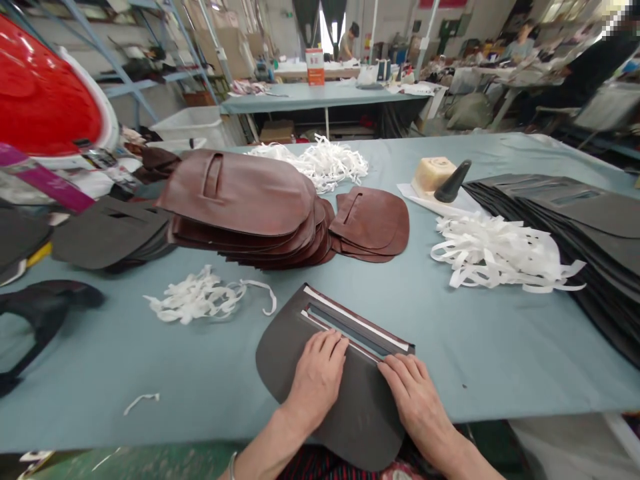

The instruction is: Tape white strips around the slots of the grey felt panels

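A dark grey leather panel (361,417) with a rounded end lies at the table's front edge, its far end angled toward the left. A long slot runs across it, and white tape strips (367,320) line its edges. My left hand (320,370) has its fingers bent together on the near edge of the slot, around its middle. At the slot's right end, my right hand (411,387) grips the same edge with fingertips pressed down. The fingers hide part of the lower strip, and the thumbs are mostly out of sight.
Brown leather panels (245,193) are stacked ahead, beside smaller brown pieces (377,223). White strip piles lie at left (200,297), right (500,257) and back (325,163). A black horn-shaped tool (453,182) leans by a yellowish block (433,175). Dark panels (575,207) are stacked right.
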Available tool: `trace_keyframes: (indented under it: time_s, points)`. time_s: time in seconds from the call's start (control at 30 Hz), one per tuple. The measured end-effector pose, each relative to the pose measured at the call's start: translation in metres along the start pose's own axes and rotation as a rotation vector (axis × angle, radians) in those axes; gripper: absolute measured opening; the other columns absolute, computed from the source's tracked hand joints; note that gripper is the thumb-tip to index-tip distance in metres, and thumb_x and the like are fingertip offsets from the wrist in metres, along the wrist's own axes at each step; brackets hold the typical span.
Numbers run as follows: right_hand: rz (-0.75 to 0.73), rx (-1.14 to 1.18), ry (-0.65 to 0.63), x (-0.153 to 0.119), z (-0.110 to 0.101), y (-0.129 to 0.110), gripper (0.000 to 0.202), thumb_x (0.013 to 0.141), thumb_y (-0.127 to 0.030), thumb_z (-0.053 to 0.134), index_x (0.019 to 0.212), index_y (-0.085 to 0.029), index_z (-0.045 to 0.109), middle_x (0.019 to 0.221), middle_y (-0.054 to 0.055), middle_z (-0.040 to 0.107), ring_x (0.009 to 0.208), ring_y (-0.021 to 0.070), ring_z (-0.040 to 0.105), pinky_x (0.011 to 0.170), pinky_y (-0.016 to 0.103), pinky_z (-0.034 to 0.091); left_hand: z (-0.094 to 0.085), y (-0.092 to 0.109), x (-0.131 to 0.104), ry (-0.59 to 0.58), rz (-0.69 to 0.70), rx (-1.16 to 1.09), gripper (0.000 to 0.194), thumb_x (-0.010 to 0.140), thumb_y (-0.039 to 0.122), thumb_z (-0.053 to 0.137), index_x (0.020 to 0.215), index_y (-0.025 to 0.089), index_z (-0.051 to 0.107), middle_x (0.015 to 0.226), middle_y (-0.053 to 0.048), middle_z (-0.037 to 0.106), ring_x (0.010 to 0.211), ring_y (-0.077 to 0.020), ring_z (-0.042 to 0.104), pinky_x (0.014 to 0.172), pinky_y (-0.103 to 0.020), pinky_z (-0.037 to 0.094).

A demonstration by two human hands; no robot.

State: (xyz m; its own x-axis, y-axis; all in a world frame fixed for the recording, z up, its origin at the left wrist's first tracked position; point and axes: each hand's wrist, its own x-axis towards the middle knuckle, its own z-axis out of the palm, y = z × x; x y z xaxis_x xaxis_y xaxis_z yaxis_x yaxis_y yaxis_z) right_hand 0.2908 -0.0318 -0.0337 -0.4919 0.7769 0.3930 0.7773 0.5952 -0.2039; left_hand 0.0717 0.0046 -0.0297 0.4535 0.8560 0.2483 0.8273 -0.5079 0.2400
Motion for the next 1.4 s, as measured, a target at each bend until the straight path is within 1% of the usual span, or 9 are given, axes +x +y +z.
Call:
trace_keyframes:
  time_s: [0.2, 0.4, 0.57, 0.67, 0.87, 1.07, 1.17, 1.27, 1.4]
  points:
    - [0.000, -0.026, -0.001, 0.001, 0.000, 0.003, 0.034, 0.093, -0.010, 0.031, 0.113, -0.011, 0.058, 0.110, 0.014, 0.061, 0.102, 0.0256, 0.051, 0.092, 0.046, 0.038, -0.003, 0.001, 0.000, -0.046, 0.009, 0.010, 0.040, 0.087, 0.011, 0.042, 0.126, 0.016, 0.049, 0.123, -0.010, 0.057, 0.118, -0.0258, 0.049, 0.103, -0.046, 0.041]
    - [0.021, -0.028, 0.047, 0.004, 0.002, -0.006, 0.032, 0.088, -0.006, 0.034, 0.109, -0.012, 0.059, 0.102, 0.013, 0.063, 0.093, 0.0242, 0.054, 0.086, 0.043, 0.040, -0.016, 0.011, -0.008, -0.081, -0.054, -0.099, 0.061, 0.081, 0.037, 0.057, 0.135, 0.013, 0.040, 0.139, -0.016, 0.045, 0.132, -0.0322, 0.036, 0.109, -0.054, 0.033]
    - [-0.073, 0.163, -0.071, 0.010, -0.003, -0.032, 0.023, 0.082, -0.011, 0.046, 0.100, -0.017, 0.059, 0.080, 0.005, 0.064, 0.076, 0.0196, 0.056, 0.073, 0.035, 0.043, -0.035, 0.004, -0.012, -0.223, 0.092, -0.281, 0.057, 0.077, 0.011, 0.050, 0.131, 0.027, 0.045, 0.139, -0.005, 0.048, 0.138, -0.0250, 0.029, 0.112, -0.055, 0.025]
    - [-0.203, 0.114, -0.112, 0.017, -0.013, -0.023, 0.022, 0.081, -0.022, 0.053, 0.103, -0.022, 0.060, 0.103, 0.007, 0.066, 0.096, 0.0235, 0.058, 0.082, 0.038, 0.042, -0.039, -0.006, -0.009, -0.232, 0.186, -0.378, 0.048, 0.080, 0.004, 0.043, 0.119, 0.029, 0.054, 0.126, -0.001, 0.060, 0.131, -0.0178, 0.040, 0.112, -0.048, 0.027]
    - [-0.252, -0.190, -0.057, 0.018, -0.006, 0.028, 0.057, 0.077, -0.050, 0.060, 0.127, -0.024, 0.054, 0.135, 0.012, 0.050, 0.119, 0.0315, 0.046, 0.087, 0.043, 0.038, -0.041, -0.072, 0.017, 0.212, -0.220, -0.083, 0.050, 0.079, -0.002, 0.035, 0.117, 0.022, 0.056, 0.118, -0.008, 0.059, 0.116, -0.0200, 0.050, 0.098, -0.042, 0.042]
    - [-0.162, -0.127, -0.078, 0.023, 0.008, 0.023, 0.060, 0.074, -0.054, 0.063, 0.128, -0.027, 0.054, 0.131, 0.014, 0.052, 0.114, 0.0344, 0.049, 0.084, 0.047, 0.040, -0.041, -0.149, 0.050, 0.287, -0.429, 0.231, 0.031, 0.084, 0.010, 0.041, 0.103, 0.019, 0.064, 0.100, -0.014, 0.059, 0.097, -0.0296, 0.053, 0.083, -0.049, 0.042]
    - [-0.071, 0.002, -0.102, 0.040, 0.006, 0.007, 0.052, 0.075, -0.053, 0.064, 0.119, -0.025, 0.058, 0.125, 0.014, 0.055, 0.112, 0.0334, 0.051, 0.085, 0.048, 0.042, -0.040, -0.142, 0.053, 0.277, -0.381, 0.218, 0.020, 0.088, 0.019, 0.044, 0.086, 0.020, 0.064, 0.095, -0.011, 0.059, 0.096, -0.0281, 0.052, 0.084, -0.047, 0.040]
    - [0.151, 0.227, -0.028, 0.070, 0.010, -0.011, 0.036, 0.085, -0.040, 0.057, 0.118, -0.022, 0.055, 0.119, 0.013, 0.056, 0.105, 0.0259, 0.055, 0.085, 0.042, 0.046, -0.036, -0.111, 0.043, 0.252, -0.278, 0.168, 0.018, 0.090, 0.019, 0.042, 0.092, 0.021, 0.060, 0.103, -0.007, 0.061, 0.108, -0.0239, 0.050, 0.093, -0.043, 0.036]
    - [0.340, 0.565, 0.045, 0.126, 0.026, -0.031, 0.034, 0.092, -0.027, 0.047, 0.124, -0.018, 0.047, 0.104, 0.008, 0.058, 0.071, 0.0133, 0.058, 0.071, 0.029, 0.050, -0.031, -0.087, 0.030, 0.243, -0.145, 0.052, 0.020, 0.091, 0.013, 0.039, 0.098, 0.020, 0.056, 0.108, -0.005, 0.063, 0.118, -0.0199, 0.048, 0.102, -0.042, 0.030]
